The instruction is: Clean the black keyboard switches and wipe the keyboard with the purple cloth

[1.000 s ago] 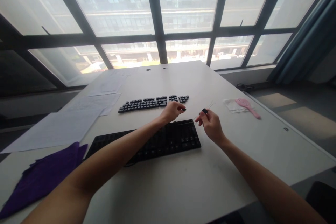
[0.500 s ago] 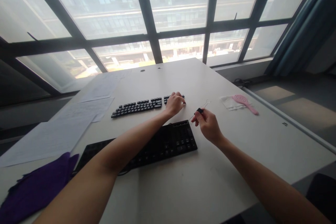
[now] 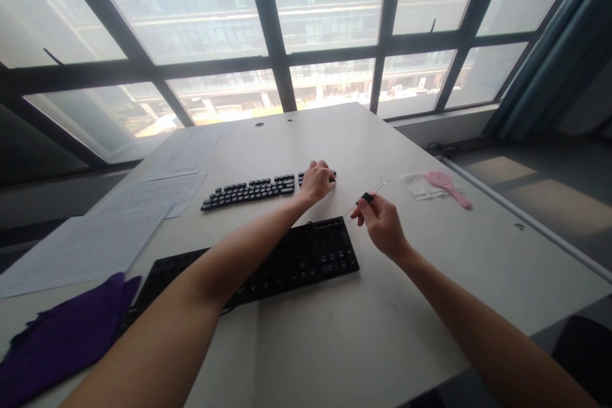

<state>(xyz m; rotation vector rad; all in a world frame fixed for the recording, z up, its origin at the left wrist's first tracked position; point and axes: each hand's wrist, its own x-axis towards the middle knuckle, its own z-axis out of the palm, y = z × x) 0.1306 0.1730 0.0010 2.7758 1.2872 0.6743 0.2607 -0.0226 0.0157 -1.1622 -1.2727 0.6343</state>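
Both arms were bare all the way up, with no sleeves to be seen. The left hand (image 3: 316,181) and the right hand (image 3: 381,227) wore no gloves. No watch, band or ring showed on either wrist or on the fingers (image 3: 357,207). The arms were long and slim, and the hands looked small.

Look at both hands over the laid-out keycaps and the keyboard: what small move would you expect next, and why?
Probably the left hand sets its keycap into the laid-out keycaps, since it rests at that row's right end. The right hand holds a wire keycap puller just above the keyboard, apart from it.
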